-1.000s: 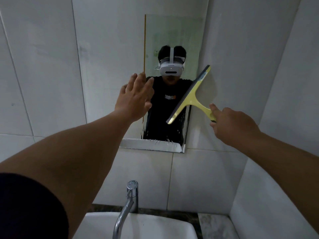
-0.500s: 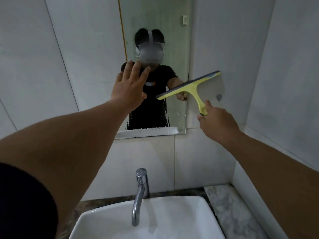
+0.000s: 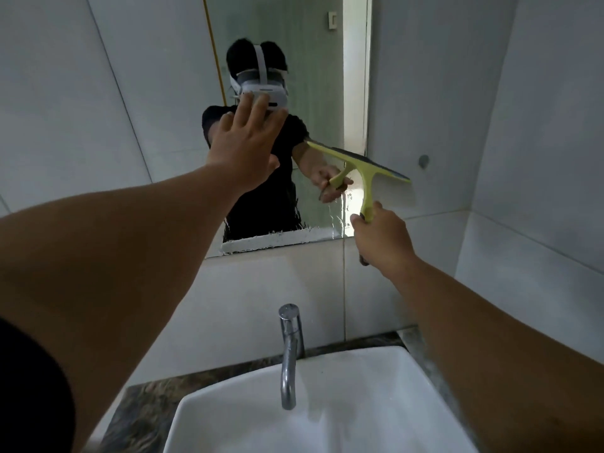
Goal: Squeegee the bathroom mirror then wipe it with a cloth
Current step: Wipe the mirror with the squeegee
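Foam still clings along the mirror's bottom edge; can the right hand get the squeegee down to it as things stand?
Probably yes. The right hand grips the squeegee just above the foam strip, with nothing between them; the left hand is higher and off to the left.

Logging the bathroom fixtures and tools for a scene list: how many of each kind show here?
Wall-mounted rectangular glass mirror: 1
Yellow-green plastic squeegee: 1
Chrome metal tap: 1
White ceramic basin: 1
Small round grey wall fitting: 1
Total: 5
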